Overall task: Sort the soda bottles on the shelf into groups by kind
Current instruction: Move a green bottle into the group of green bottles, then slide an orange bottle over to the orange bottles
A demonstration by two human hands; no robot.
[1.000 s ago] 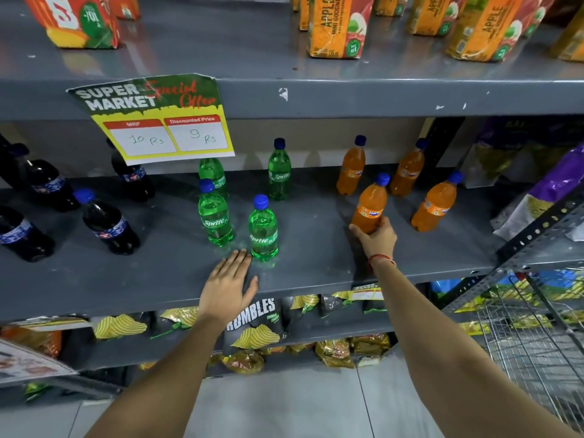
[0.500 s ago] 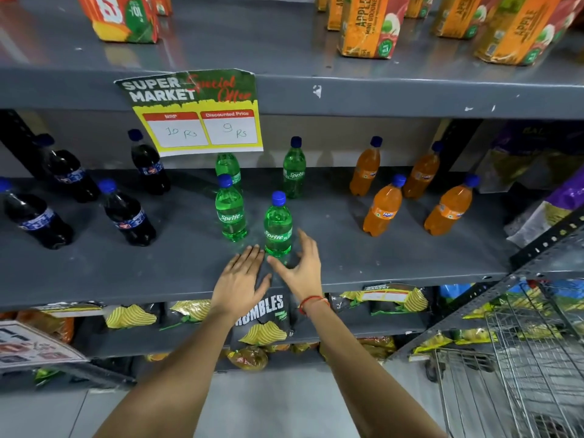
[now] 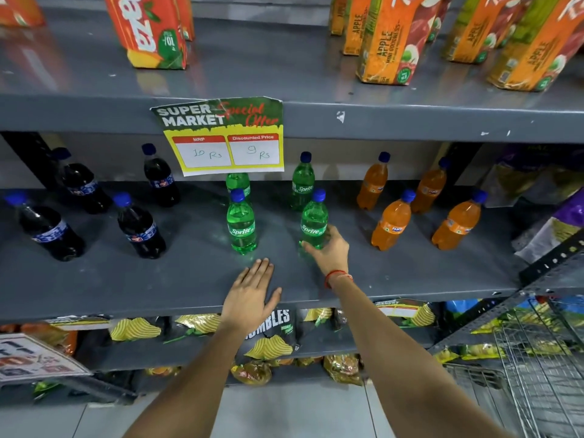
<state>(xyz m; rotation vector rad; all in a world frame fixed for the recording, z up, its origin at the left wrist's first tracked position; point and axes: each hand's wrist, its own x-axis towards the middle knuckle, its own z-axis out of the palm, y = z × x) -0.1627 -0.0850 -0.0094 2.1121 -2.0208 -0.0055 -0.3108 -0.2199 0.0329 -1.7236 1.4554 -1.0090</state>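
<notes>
Fingers point(image 3: 308, 245) of right hand point(image 3: 330, 254): curled round upright green plastic Sprite bottle point(image 3: 313, 223); left hand point(image 3: 249, 298): flat, fingers together, on grey metal shelf point(image 3: 158, 279)

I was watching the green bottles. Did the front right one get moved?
Yes. The front right Sprite bottle slid right: it was near the front left Sprite bottle, now the gap is wider. The right hand holds it.

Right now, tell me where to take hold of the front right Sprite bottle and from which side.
Grip the front right Sprite bottle around its lower body at the label, coming from the front right, where the right hand already wraps it. It stands upright with a round, even body there. The neck is narrow, and another green bottle stands close behind.
</notes>
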